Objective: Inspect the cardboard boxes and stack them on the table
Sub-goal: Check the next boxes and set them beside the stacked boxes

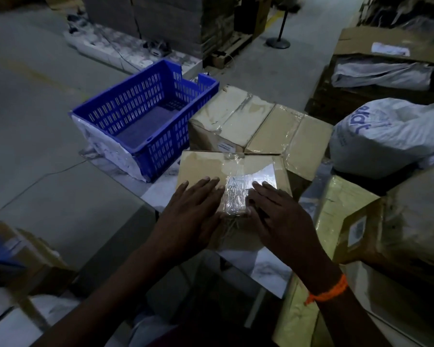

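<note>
A small taped cardboard box (pixel 206 169) sits on the white table (pixel 268 269) in front of me. My left hand (pixel 188 219) lies flat on its top near the left of the shiny tape strip, fingers spread. My right hand (pixel 281 219) rests flat on the right of the strip, an orange band on that wrist. Behind this box stands a larger taped cardboard box (pixel 238 116), with another box (pixel 298 136) beside it on the right. Neither hand grips anything.
An empty blue plastic crate (pixel 145 113) stands at the table's left end. A white sack (pixel 386 136) and more cardboard boxes (pixel 411 226) crowd the right. Another box (pixel 23 256) lies low on the left. Pallets of boxes and a post stand (pixel 278 42) are far back.
</note>
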The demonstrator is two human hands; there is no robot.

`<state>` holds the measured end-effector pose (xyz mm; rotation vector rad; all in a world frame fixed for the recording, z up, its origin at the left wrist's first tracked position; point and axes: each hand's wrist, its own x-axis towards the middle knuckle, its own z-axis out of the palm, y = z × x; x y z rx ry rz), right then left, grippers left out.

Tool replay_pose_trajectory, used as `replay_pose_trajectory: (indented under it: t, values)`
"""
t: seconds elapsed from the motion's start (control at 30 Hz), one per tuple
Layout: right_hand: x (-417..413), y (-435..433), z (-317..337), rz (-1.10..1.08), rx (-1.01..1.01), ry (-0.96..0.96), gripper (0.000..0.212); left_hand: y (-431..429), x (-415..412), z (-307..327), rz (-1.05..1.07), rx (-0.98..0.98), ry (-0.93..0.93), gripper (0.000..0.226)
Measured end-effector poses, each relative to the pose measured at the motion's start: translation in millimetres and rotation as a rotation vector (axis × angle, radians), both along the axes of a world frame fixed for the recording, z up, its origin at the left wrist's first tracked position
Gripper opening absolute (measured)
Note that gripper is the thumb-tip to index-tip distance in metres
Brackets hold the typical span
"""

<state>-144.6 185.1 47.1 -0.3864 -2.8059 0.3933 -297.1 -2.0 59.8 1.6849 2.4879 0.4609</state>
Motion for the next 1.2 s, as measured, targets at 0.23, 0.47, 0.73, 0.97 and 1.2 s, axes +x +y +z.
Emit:
replay_pose_trajectory:
  t: [0.23,0.47,0.73,0.97,1.2]
  values:
    - [36,-13,-18,-0.043,0.004,0.088,0.047,-27,11,-23,-0.022,0.032,0.149,0.062]
    - [31,-12,-15,-0.050,-0.036,0.131,0.045,-26,9,-28,-0.015,0.058,0.124,0.065]
    - [13,19,9,-0.179,-0.237,0.289,0.041,-8,-11,-13,0.154,0.378,-0.143,0.050]
    - [-16,41,4,-0.321,-1.180,0.207,0.044,1,-46,-13,0.452,0.294,-0.863,0.076]
    - [-23,24,1,-0.231,-1.335,0.200,0.059,-42,-45,-16,0.470,0.501,-0.928,0.071]
